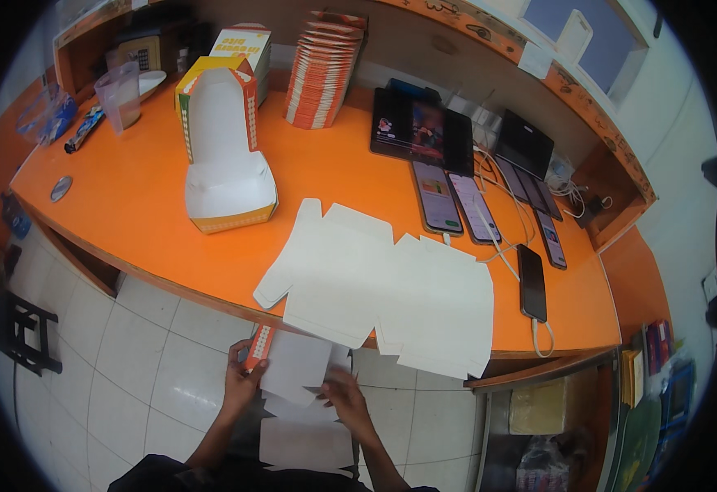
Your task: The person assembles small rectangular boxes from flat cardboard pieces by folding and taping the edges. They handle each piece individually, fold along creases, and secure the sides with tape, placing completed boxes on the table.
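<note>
Our left hand [241,379] and right hand [344,395] both grasp flat carton blank [297,369] below orange counter [129,189]; we crease along scored lines, edges squared.

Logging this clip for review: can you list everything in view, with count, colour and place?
flat box blank: one, white with orange edge, held in both hands below the counter edge
flat blanks on counter: at least two, white, near edge
assembled boxes: nested stack, white inside, orange-yellow trim, counter left
stack of folded blanks: one, orange-white, rear
phones: several, dark, cabled, counter right
tablets: two or three, dark, rear right
plastic jug: one, clear, far left
counter: orange
floor: white tiles
left hand: grips the blank's orange edge
right hand: on the blank's right side
</note>
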{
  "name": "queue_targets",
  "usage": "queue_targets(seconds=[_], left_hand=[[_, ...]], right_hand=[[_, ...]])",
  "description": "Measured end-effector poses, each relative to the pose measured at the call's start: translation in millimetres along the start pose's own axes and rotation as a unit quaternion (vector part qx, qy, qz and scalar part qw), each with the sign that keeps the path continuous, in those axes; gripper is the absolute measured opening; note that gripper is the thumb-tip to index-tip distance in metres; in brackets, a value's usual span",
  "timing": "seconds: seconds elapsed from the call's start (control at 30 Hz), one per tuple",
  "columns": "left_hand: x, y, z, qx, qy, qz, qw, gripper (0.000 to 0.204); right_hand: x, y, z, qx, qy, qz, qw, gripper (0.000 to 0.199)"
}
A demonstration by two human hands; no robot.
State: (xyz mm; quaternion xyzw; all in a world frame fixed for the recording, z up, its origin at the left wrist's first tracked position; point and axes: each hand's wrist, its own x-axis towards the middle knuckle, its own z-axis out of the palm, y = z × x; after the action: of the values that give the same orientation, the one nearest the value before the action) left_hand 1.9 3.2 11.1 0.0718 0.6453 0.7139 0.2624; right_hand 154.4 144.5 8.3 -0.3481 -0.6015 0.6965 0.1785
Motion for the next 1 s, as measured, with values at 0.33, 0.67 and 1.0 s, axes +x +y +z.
queue_targets(seconds=[0.33, 0.67, 1.0], left_hand=[[1, -4, -1, 0.156, -0.117, 0.044, 0.98, 0.041], [-31, 37, 15, 0.437, -0.277, 0.295, 0.803, 0.042], [-15, 7, 26, 0.343, -0.246, 0.199, 0.885, 0.013]], right_hand=[[3, 9, -4, 0.12, -0.03, 0.109, 0.986, 0.022], [9, 8, -11, 0.085, -0.032, 0.125, 0.988, 0.019], [5, 15, -7, 0.125, -0.053, 0.129, 0.982, 0.01]])
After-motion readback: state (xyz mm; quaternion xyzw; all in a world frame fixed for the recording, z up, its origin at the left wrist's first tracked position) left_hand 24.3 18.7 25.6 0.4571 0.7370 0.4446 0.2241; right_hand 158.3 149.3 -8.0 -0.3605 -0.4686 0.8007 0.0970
